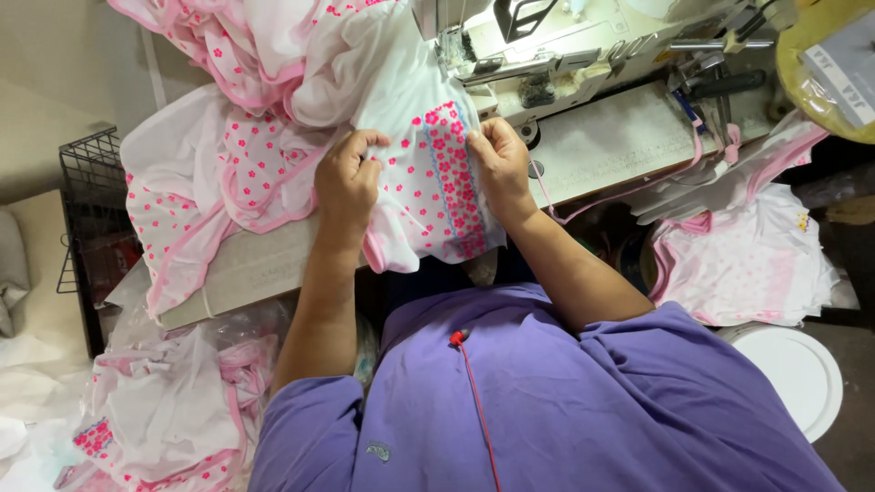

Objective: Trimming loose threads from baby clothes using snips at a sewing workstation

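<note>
Right now the white garment with pink flowers lies spread on the pale counter before the sewing machine, pinched at both edges: left hand fingers clenched on its left side, right hand fingers gripping the flowered band. More pink-trimmed garments heap to the left beside a black wire basket.

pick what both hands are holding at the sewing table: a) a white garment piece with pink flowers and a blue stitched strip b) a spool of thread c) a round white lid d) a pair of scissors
a: the left hand and the right hand each grip an edge of the white garment piece with pink flowers, spread on the table just in front of the sewing machine.
</note>
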